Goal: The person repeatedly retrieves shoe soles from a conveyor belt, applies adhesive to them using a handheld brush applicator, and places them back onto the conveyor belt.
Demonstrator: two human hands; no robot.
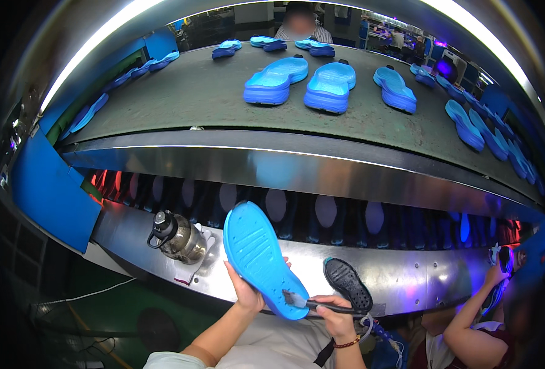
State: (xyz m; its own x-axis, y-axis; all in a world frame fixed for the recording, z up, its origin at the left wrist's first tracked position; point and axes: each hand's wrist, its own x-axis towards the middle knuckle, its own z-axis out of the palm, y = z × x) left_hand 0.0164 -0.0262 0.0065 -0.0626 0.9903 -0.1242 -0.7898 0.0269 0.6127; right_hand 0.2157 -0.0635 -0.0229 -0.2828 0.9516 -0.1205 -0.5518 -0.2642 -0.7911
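Note:
A light-blue shoe sole (257,249) is tilted up in front of me, its inner face with ridges and small holes toward me. My left hand (248,288) is closed around its left edge and underside, with some fingers hidden behind it. In my right hand (339,317) is a flat brush (323,305) with a dark handle. Its bristles touch the sole near its lower end. On the metal ledge just beyond my right hand lies a black sole-shaped tray (347,284) with holes and a bluish edge.
A dark-lidded water bottle (179,237) stands on a cloth (195,263) at the ledge's left. Beyond the ledge (408,270), a raised conveyor belt (180,98) carries several blue soles (331,86). At the right, a co-worker's arm (477,307) reaches in. Another person (300,27) is behind the belt.

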